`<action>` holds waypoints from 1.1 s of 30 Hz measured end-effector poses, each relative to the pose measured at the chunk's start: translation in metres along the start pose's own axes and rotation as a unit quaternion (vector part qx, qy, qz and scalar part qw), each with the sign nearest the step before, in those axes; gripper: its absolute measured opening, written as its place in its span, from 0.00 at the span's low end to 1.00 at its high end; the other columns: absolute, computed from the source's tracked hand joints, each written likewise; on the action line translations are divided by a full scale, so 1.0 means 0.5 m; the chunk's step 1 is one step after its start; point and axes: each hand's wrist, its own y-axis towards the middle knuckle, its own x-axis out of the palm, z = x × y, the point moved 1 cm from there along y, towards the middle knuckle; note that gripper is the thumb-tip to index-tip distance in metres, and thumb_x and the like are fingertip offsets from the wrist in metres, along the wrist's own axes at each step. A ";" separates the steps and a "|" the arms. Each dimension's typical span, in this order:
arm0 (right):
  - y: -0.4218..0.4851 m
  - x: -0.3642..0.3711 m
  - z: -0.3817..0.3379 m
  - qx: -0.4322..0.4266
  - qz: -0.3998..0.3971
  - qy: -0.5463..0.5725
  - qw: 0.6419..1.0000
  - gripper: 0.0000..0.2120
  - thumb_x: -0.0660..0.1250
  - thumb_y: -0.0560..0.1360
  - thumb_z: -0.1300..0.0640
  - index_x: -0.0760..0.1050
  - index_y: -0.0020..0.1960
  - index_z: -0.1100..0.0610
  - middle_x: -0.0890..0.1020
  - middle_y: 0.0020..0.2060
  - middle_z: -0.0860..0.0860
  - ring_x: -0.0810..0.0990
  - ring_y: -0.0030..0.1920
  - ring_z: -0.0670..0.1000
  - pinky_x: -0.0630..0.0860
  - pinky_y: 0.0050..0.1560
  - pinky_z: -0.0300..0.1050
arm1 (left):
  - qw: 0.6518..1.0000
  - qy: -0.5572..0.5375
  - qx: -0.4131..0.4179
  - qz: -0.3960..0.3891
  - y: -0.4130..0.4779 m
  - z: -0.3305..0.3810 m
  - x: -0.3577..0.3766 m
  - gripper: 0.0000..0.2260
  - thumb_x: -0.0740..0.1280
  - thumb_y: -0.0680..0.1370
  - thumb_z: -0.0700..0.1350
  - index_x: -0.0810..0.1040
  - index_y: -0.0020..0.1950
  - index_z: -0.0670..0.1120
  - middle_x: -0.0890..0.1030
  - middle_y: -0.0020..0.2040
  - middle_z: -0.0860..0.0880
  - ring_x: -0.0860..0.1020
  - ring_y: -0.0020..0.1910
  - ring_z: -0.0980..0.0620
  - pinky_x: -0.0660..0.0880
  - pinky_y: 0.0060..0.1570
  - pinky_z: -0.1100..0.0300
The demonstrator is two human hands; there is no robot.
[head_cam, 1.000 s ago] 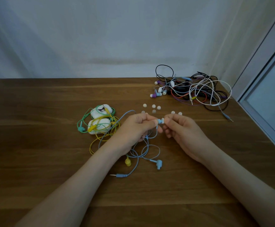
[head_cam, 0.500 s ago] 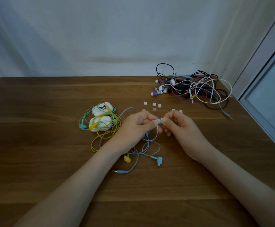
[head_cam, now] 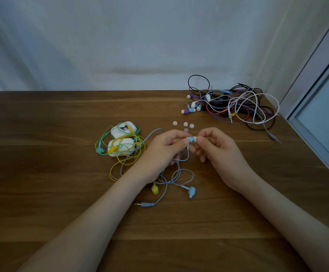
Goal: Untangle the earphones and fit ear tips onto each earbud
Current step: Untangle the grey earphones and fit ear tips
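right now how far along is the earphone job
Early. In hand: the left hand pinches a light blue earbud while the right hand presses a white ear tip on. Left: the other blue earbud looks bare, three loose white tips, and the tangled cable pile.

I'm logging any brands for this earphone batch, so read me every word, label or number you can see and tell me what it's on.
No readable text anywhere in the head view.
Upper white case: a dark cartoon character print, no letters legible.
Lower white case: no markings visible.
Blue earbud, blue plug, tangled pile: any print is too small to tell.
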 end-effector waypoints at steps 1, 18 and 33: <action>0.001 0.001 0.002 0.004 0.003 -0.005 1.000 0.04 0.61 0.79 0.63 0.75 0.49 0.58 0.83 0.37 0.52 0.78 0.36 0.46 0.73 0.34 0.39 | 1.000 0.001 0.000 -0.002 0.000 -0.001 0.001 0.08 0.62 0.81 0.41 0.78 0.58 0.44 0.84 0.45 0.46 0.71 0.29 0.57 0.67 0.26 0.67; 0.001 -0.006 -0.004 0.074 -0.045 0.006 0.996 0.08 0.60 0.80 0.61 0.76 0.45 0.57 0.77 0.33 0.50 0.71 0.33 0.47 0.69 0.34 0.39 | 1.000 -0.007 -0.007 -0.009 -0.006 0.004 0.003 0.07 0.63 0.80 0.40 0.80 0.54 0.45 0.83 0.37 0.52 0.70 0.29 0.60 0.66 0.28 0.68; -0.002 0.003 0.002 0.034 -0.008 -0.020 0.999 0.02 0.65 0.77 0.61 0.75 0.46 0.58 0.82 0.37 0.53 0.76 0.33 0.46 0.72 0.34 0.39 | 0.997 0.068 0.022 0.023 -0.006 -0.006 0.003 0.08 0.63 0.80 0.43 0.80 0.56 0.49 0.82 0.43 0.42 0.74 0.35 0.59 0.72 0.37 0.64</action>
